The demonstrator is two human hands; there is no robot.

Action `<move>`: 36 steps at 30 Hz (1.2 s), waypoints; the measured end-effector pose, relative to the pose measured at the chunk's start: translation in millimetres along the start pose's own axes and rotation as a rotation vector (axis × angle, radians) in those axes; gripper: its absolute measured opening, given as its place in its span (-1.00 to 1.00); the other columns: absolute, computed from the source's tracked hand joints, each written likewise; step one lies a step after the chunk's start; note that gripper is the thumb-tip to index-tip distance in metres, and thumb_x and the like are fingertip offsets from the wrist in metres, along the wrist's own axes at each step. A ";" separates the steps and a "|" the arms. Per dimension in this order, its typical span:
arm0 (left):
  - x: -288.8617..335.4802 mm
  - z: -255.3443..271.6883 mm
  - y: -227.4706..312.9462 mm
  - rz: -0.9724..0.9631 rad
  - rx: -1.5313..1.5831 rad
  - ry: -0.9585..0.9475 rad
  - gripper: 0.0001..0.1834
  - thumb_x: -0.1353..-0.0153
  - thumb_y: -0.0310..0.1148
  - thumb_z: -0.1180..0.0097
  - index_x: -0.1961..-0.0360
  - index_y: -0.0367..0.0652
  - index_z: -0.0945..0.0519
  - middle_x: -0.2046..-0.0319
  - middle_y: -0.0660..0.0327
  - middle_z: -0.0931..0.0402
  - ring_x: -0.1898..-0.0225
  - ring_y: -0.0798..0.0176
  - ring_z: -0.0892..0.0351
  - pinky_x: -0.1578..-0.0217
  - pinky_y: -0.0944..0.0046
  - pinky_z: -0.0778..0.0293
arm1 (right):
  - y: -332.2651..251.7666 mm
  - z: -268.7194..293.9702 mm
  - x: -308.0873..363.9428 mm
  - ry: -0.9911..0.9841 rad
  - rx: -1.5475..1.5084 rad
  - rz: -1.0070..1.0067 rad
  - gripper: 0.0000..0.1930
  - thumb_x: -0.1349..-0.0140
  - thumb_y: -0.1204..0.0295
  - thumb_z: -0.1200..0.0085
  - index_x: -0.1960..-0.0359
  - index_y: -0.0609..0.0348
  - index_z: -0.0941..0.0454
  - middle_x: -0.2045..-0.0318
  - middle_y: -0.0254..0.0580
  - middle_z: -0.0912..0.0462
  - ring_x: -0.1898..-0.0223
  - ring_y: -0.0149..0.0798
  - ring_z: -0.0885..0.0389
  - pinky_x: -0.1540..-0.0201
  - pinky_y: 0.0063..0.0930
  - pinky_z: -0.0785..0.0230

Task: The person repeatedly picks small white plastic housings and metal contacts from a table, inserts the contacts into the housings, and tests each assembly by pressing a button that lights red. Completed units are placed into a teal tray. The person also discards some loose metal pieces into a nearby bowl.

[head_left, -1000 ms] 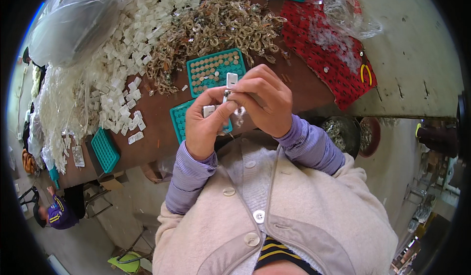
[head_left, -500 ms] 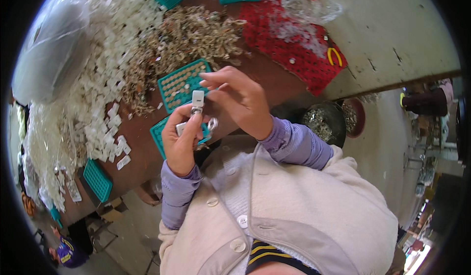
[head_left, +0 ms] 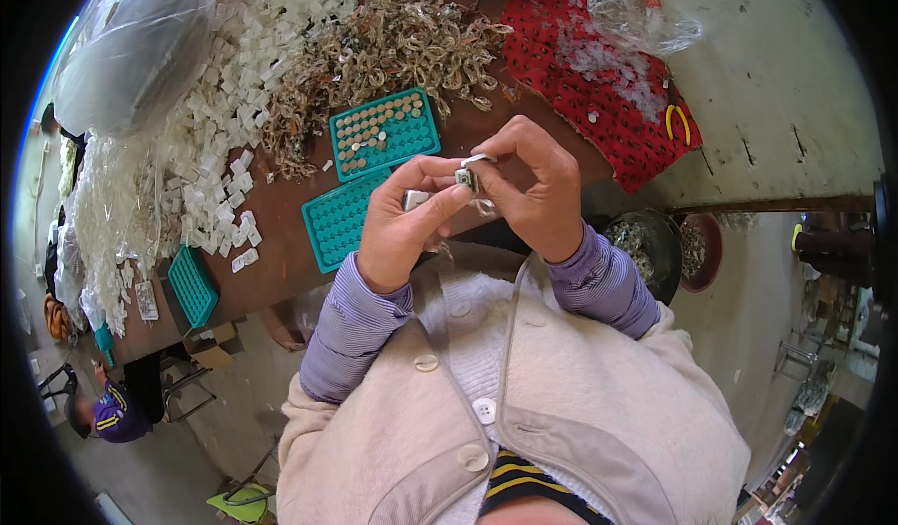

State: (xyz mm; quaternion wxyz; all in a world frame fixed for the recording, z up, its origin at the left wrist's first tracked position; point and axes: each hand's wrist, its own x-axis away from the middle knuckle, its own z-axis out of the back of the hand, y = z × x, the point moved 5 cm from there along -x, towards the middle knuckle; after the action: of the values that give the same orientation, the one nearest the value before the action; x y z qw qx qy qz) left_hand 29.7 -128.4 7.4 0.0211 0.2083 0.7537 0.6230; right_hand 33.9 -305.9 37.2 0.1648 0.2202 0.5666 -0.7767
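In front of my chest, my left hand (head_left: 398,226) pinches a small white plastic case (head_left: 465,180) between thumb and index finger. Its open end shows a dark green inside. Another white piece (head_left: 416,200) is tucked among the same hand's fingers, and a thin clear strand (head_left: 482,208) hangs below. My right hand (head_left: 543,193) closes thumb and index finger on a thin white flap (head_left: 478,159) at the top of the case; whether it is hinged or loose, I cannot tell. Beyond the hands lies a teal tray (head_left: 385,162) partly filled with round button-like discs (head_left: 359,138).
A second teal tray (head_left: 327,230) lies nearer. Behind are a heap of coiled brownish strands (head_left: 393,48), many white plastic pieces (head_left: 234,76) and a big clear bag (head_left: 131,57). A red cloth (head_left: 599,113) holds yellow-handled pliers (head_left: 678,124). Tubs (head_left: 655,254) stand lower right.
My right hand was open and apart; it has come in and closed on the white flap. The case, upright before, is now tilted. The whole view has shifted slightly.
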 end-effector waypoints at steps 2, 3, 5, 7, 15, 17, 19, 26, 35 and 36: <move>-4.4 -3.0 -2.2 -0.014 0.071 0.068 -0.77 -0.50 -0.35 -0.30 -0.11 -0.14 -0.69 0.34 0.43 -0.64 0.53 0.67 -0.42 0.60 0.56 -0.17 | -1.4 2.7 1.1 0.008 -0.010 0.048 -0.83 -0.16 0.68 -0.36 0.28 0.23 -0.62 0.32 -0.11 -0.64 0.28 -0.05 -0.69 0.25 -0.23 -0.55; -7.9 -4.2 -2.9 -0.019 0.107 0.094 -0.78 -0.51 -0.34 -0.30 -0.10 -0.14 -0.69 0.36 0.42 -0.64 0.54 0.66 -0.42 0.61 0.56 -0.17 | -3.2 3.5 1.8 0.004 -0.022 0.108 -0.81 -0.15 0.68 -0.37 0.27 0.23 -0.62 0.30 -0.11 -0.66 0.26 -0.04 -0.70 0.24 -0.23 -0.57; -14.4 -8.0 -4.4 0.021 0.135 0.064 -0.80 -0.53 -0.30 -0.29 -0.06 -0.12 -0.68 0.40 0.41 -0.63 0.56 0.65 -0.43 0.64 0.55 -0.15 | -3.4 9.3 3.4 0.022 0.018 0.193 -0.79 -0.12 0.67 -0.40 0.25 0.21 -0.62 0.27 -0.11 -0.69 0.22 -0.02 -0.71 0.22 -0.23 -0.59; -22.5 -20.1 -11.1 0.080 0.173 0.014 -0.82 -0.54 -0.26 -0.28 -0.02 -0.10 -0.67 0.43 0.41 -0.62 0.58 0.63 -0.43 0.66 0.54 -0.14 | 0.1 17.3 4.7 0.049 0.110 0.246 -0.75 -0.09 0.65 -0.43 0.24 0.20 -0.63 0.24 -0.11 -0.71 0.18 0.00 -0.72 0.21 -0.23 -0.61; -55.6 -38.6 -20.1 0.171 0.363 -0.073 -0.86 -0.52 -0.34 -0.26 -0.01 -0.11 -0.65 0.10 0.15 -0.79 0.58 0.64 -0.38 0.67 0.56 -0.17 | 36.3 79.9 -0.3 -0.029 0.377 0.213 -0.74 -0.09 0.58 -0.42 0.15 0.18 -0.73 0.18 -0.16 -0.74 0.10 -0.05 -0.70 0.03 -0.16 -0.57; -60.3 -27.0 -17.7 0.128 0.295 0.017 -0.82 -0.58 -0.32 -0.17 -0.07 -0.14 -0.59 -0.08 0.00 -0.75 0.62 0.66 -0.26 0.68 0.61 -0.15 | 63.8 114.6 -8.6 0.074 0.467 0.098 -0.76 -0.13 0.57 -0.39 0.14 0.16 -0.76 0.19 -0.19 -0.73 0.09 -0.04 -0.68 0.00 -0.15 -0.54; -61.9 -25.4 -20.7 0.131 0.293 0.018 -0.75 -0.57 -0.32 -0.18 -0.16 -0.15 -0.59 -0.05 0.02 -0.75 0.61 0.68 -0.26 0.68 0.61 -0.15 | 89.7 132.7 -11.8 0.000 0.559 0.057 -0.79 -0.17 0.62 -0.37 0.14 0.18 -0.75 0.20 -0.16 -0.71 0.09 -0.05 -0.67 0.01 -0.22 -0.52; -59.1 -32.8 -15.8 0.185 0.246 -0.056 -0.67 -0.46 -0.37 -0.34 -0.18 -0.19 -0.65 0.30 0.37 -0.66 0.51 0.65 -0.40 0.60 0.55 -0.22 | 117.0 138.5 -18.6 0.013 0.566 -0.038 -0.91 -0.26 0.62 -0.34 0.28 0.25 -0.66 0.25 -0.17 -0.67 0.12 -0.12 -0.63 0.02 -0.29 -0.46; -54.4 -72.2 4.8 -0.264 -0.459 -0.074 -0.66 -0.39 -0.54 -0.35 -0.17 -0.19 -0.66 0.27 0.39 -0.65 0.38 0.62 -0.49 0.39 0.52 -0.43 | 39.0 82.6 1.2 -0.133 0.168 -0.079 -0.92 -0.25 0.60 -0.30 0.25 0.22 -0.66 0.29 -0.09 -0.61 0.15 0.00 -0.60 0.05 -0.21 -0.43; -52.9 -70.4 2.5 -0.222 -0.478 -0.079 -0.67 -0.39 -0.52 -0.35 -0.15 -0.20 -0.65 0.26 0.37 -0.66 0.37 0.61 -0.50 0.37 0.52 -0.45 | 34.6 80.3 3.5 -0.130 0.129 -0.087 -0.93 -0.30 0.62 -0.28 0.23 0.22 -0.65 0.26 -0.16 -0.63 0.15 -0.17 -0.64 0.05 -0.32 -0.47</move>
State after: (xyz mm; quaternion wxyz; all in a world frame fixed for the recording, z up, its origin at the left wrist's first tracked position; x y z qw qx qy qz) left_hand 58.2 -211.5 13.5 0.1676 0.1376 0.6019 0.7686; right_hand 36.0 -393.0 28.4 0.1531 0.1546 0.5124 -0.8307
